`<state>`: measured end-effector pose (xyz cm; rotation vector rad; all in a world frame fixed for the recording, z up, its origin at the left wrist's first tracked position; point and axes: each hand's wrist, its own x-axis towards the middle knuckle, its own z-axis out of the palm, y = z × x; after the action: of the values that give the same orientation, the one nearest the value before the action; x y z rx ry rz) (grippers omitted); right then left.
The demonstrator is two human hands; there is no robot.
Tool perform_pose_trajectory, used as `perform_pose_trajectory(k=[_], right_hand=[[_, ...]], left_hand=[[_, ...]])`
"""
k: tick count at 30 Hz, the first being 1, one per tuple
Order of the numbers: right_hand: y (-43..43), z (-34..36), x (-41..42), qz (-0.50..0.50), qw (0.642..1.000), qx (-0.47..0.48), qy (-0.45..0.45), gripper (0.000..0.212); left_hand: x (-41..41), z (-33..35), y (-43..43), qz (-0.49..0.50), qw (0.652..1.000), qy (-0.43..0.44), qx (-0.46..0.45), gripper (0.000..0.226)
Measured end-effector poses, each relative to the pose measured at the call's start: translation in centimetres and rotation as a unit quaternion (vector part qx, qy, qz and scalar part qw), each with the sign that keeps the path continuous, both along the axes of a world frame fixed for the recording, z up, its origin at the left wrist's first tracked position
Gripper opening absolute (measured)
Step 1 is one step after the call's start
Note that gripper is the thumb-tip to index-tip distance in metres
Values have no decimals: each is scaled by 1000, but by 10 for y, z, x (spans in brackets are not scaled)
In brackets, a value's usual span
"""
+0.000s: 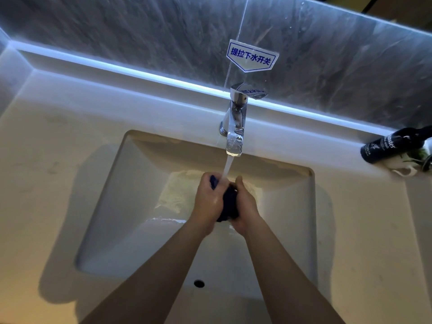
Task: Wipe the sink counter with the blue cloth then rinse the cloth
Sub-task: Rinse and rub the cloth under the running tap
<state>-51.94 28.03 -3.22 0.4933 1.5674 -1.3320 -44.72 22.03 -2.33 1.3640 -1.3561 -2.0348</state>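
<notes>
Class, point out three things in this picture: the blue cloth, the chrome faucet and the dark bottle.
blue cloth [230, 204], head view, bunched middle between the hands.
chrome faucet [235, 127], head view, its spout.
dark bottle [383, 148], head view, labelled side of its body.

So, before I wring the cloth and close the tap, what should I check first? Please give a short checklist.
1. Water running from the chrome tap: ok.
2. Stream landing on the dark blue cloth: ok.
3. Cloth held by left hand and right hand: ok.
4. Hands over the white rectangular basin: ok.
5. Cloth rinsed clean: cannot tell.
6. Black bottle away from the splash: ok.
</notes>
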Motion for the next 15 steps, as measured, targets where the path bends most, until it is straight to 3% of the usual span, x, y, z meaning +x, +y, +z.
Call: perform_pose_trajectory(k=[2, 7, 11, 15], right_hand=[[-4, 6, 2, -1, 996, -47, -74, 52], [-22, 15, 4, -34, 989, -131, -59, 23], [-32, 19, -2, -24, 994, -91, -61, 16], [-35, 17, -8, 46, 999, -17, 8, 30]], left_hand=[[-3, 1, 7, -24, 992, -4, -120, 18], [-17, 5, -5, -47, 957, -58, -282, 27], [-24, -5, -25, -91, 930, -106, -340, 30], [-31, -14, -39, -125, 937, -188, -268, 28]])
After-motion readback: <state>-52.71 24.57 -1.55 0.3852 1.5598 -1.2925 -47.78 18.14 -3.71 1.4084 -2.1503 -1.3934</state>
